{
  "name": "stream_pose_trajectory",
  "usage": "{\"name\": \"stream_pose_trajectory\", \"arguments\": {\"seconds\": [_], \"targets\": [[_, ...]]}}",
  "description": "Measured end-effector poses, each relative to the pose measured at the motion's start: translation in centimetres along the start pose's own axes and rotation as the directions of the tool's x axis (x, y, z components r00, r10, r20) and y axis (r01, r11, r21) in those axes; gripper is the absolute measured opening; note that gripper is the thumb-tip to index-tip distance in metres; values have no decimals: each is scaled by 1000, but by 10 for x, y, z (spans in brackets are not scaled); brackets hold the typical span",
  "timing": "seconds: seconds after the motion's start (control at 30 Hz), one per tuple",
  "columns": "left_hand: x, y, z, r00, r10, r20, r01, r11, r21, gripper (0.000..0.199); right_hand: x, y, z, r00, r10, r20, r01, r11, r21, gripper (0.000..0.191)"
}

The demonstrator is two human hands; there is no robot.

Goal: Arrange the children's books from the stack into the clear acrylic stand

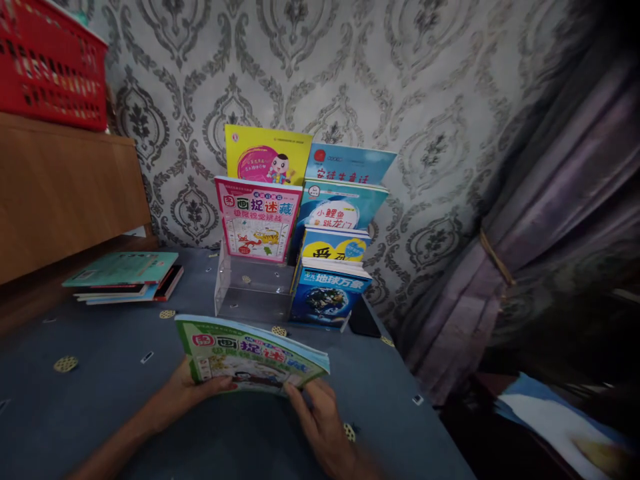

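A green-covered book (pixel 250 357) is held slightly bent above the dark tablecloth. My left hand (pixel 193 390) grips its lower left side, thumb on the cover. At its lower right, my right hand (pixel 317 407) holds it with the thumb on the front and the other fingers partly hidden. Beyond it stands a clear tiered rack (pixel 250 300). In the rack's left column are a pink book (pixel 260 223) and a yellow book (pixel 267 153); the lower left tiers show bare. The right column holds several books, with a blue earth book (pixel 325 300) in front.
A stack of books (pixel 123 270) lies at the left of the table (pixel 110 373). Behind it are a wooden cabinet (pixel 70 193) and a red basket (pixel 55 73). A dark flat object (pixel 364 320) lies right of the rack. A tied curtain (pixel 480 287) hangs at the right.
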State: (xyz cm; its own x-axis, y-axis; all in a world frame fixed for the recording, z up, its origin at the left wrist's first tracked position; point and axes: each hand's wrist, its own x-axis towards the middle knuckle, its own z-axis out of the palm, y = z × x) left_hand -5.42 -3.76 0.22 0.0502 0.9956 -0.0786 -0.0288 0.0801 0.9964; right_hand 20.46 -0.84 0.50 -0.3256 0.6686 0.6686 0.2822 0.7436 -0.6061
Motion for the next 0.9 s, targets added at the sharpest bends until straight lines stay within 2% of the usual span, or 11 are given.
{"name": "stream_pose_trajectory", "arguments": {"seconds": [0.13, 0.23, 0.37, 0.53, 0.67, 0.77, 0.9], "targets": [[-3, 11, -11, 995, 27, -93, -13, 989, 146, 54, 2, 3, -5, 998, 34, 49, -34, 999, 2, 26], [-4, 28, -17, 985, 104, -141, -58, 953, 298, 46, 6, 3, -9, 998, 52, 39, -52, 999, 4, 20], [-7, 41, -23, 963, 259, -66, -211, 887, 411, 35, 14, 1, -14, 1000, -17, -4, 17, 1000, -22, 16], [-16, 38, -28, 922, 385, -43, -293, 766, 572, 26, 24, -5, -22, 998, -66, 18, 66, 998, -6, 23], [-19, 41, -27, 921, 390, -9, -308, 741, 597, 22, 25, -5, -22, 998, -47, 38, 47, 999, 4, 23], [-18, 44, -22, 929, 370, 9, -308, 758, 576, 24, 22, -4, -18, 999, -33, 25, 32, 999, 8, 24], [-16, 37, -16, 929, 363, -69, -281, 814, 508, 31, 19, -3, -14, 1000, -18, 12, 18, 1000, 10, 22]]}}
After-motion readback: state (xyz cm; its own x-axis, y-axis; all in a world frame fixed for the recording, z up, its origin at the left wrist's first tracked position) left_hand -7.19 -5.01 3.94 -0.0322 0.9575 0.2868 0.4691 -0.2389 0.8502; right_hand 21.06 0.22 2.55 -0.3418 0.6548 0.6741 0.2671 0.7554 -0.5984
